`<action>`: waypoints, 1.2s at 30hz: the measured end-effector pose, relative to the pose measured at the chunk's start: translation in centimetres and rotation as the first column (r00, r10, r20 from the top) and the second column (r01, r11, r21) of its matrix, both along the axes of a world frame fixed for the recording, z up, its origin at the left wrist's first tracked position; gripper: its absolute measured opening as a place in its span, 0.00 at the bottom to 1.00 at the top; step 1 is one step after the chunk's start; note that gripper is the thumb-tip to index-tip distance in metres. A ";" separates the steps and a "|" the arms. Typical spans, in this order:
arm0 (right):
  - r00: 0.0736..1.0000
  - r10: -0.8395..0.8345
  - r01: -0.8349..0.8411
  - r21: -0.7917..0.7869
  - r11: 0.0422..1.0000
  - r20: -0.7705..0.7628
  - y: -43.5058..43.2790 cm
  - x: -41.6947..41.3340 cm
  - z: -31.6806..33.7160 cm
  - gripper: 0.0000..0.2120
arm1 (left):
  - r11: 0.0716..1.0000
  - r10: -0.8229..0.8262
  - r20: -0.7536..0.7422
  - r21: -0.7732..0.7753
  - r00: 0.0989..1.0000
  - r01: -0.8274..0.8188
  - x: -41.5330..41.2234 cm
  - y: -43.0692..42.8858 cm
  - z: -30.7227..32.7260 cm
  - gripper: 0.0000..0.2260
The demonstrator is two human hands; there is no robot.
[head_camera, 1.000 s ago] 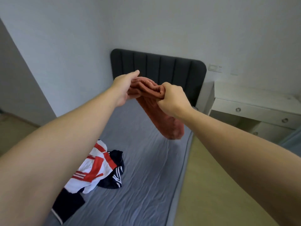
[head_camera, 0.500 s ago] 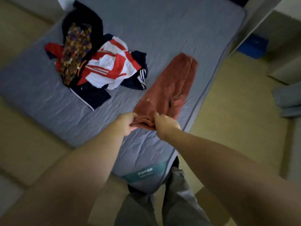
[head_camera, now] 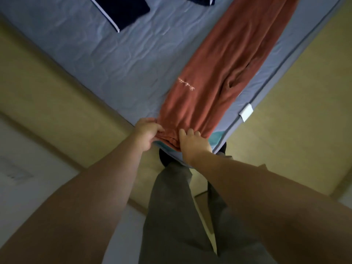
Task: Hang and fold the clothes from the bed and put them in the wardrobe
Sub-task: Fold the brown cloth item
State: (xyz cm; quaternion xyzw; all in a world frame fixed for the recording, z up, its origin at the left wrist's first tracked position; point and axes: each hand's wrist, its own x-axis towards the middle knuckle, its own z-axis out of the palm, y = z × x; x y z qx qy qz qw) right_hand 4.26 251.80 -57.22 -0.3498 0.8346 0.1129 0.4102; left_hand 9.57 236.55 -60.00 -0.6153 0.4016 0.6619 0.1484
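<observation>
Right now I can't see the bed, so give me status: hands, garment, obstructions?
Left hand and right hand grip rust trousers waistband. Trousers laid along mattress. Navy garment lies apart.

The long soft rust-red trousers (head_camera: pixel 224 73) have small pale writing stitched above where the left hand (head_camera: pixel 147 133) and right hand (head_camera: pixel 192 143) grip them. Under them is the grey-blue bed sheet (head_camera: pixel 114 63). Far past the hands lies a dark navy cloth with a white edge stripe (head_camera: pixel 123 10). Below the hands are grey trouser legs (head_camera: pixel 171 216) and a yellow-tan floor (head_camera: pixel 295 111).
</observation>
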 end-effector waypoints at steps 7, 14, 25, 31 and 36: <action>0.985 0.073 -0.078 0.028 0.997 0.159 0.4 2.8 -4.0 0.28 | 0.984 -0.060 0.131 -0.161 0.990 0.081 4.0 0.5 -5.3 0.22; 0.977 -0.026 0.009 0.081 0.997 0.210 2.0 -3.5 -5.6 0.21 | 0.673 -0.527 0.424 -0.322 0.737 0.666 1.9 2.1 -5.5 0.22; 0.962 -0.272 0.264 -0.148 0.953 -0.033 8.0 -27.5 -10.7 0.24 | 0.007 -0.875 0.405 -0.538 0.266 0.843 -18.0 14.7 -6.3 0.16; 0.996 0.084 -0.083 -0.150 0.985 -0.001 11.5 -38.2 -13.3 0.29 | -0.188 -0.717 0.694 -0.280 0.063 0.941 -26.2 18.6 -10.6 0.26; 0.975 0.210 -0.207 -0.049 0.977 0.071 13.9 -41.9 -14.7 0.32 | -0.181 -0.660 0.749 -0.239 0.063 0.954 -28.2 21.4 -10.6 0.10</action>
